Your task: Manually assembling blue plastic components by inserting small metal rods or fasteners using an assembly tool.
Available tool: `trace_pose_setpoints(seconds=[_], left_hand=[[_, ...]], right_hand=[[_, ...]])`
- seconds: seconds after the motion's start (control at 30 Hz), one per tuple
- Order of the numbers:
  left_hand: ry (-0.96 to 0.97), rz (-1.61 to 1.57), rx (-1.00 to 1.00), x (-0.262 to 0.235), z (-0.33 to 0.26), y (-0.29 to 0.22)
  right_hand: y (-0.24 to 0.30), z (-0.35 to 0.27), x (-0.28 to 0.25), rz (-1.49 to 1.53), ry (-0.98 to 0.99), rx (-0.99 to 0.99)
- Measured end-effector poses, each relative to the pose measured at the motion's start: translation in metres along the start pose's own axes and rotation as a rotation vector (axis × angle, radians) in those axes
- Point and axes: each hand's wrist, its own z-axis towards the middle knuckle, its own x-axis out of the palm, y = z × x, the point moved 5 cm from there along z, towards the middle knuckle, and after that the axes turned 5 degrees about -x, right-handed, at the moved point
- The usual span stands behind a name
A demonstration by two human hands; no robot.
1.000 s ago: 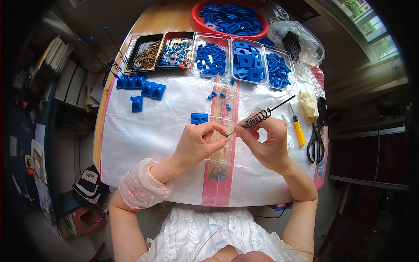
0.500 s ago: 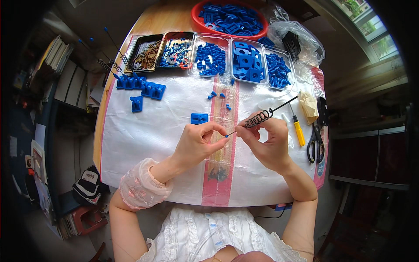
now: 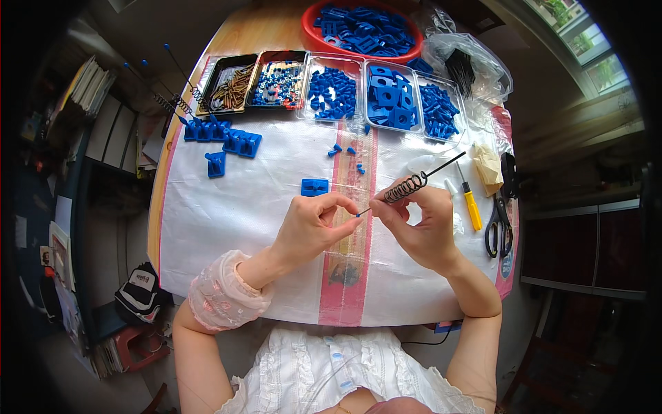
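Note:
Between thumb and index finger, my left hand (image 3: 303,224) pinches a tiny blue cap (image 3: 358,215). My right hand (image 3: 427,224) grips a black coiled spring wire (image 3: 405,188) just below its coil. The wire's thin end points at the blue cap and meets it; whether it sits inside is too small to tell. The thick straight end sticks out to the upper right. Just beyond my left hand lies a blue block (image 3: 315,187). Several small blue plugs (image 3: 334,150) are scattered farther up the sheet.
Along the far side stand trays of brass screws (image 3: 233,87), nuts (image 3: 277,84) and blue parts (image 3: 393,96), before a red basin (image 3: 419,43). Assembled blue blocks (image 3: 241,143) sit far left. At right lie a yellow screwdriver (image 3: 473,210) and black scissors (image 3: 498,231).
The spring wire has tilted slightly, its thick end shifting a little left in my right hand. My left hand has kept still with its pinch on the blue cap.

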Motion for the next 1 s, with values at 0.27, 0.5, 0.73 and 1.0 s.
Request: trace_pose_setpoints(seconds=[0.27, 0.5, 0.73, 1.0], left_hand=[[0.003, 0.004, 0.001, 0.0001, 0.0003, -0.0005], [0.002, 0.014, 0.000, -0.0004, 0.0002, -0.0009], [0.012, 0.039, 0.009, -0.0019, 0.0005, -0.0042], [0.001, 0.000, -0.011, -0.0008, 0.0001, -0.0008]], right_hand=[[-0.0018, -0.0009, -0.0006, -0.004, 0.011, 0.002], [-0.0015, -0.0009, -0.0004, 0.005, 0.013, 0.002], [-0.0003, -0.0003, -0.0004, 0.002, 0.015, -0.003], [0.0001, -0.0001, 0.0000, 0.008, 0.015, -0.002]])
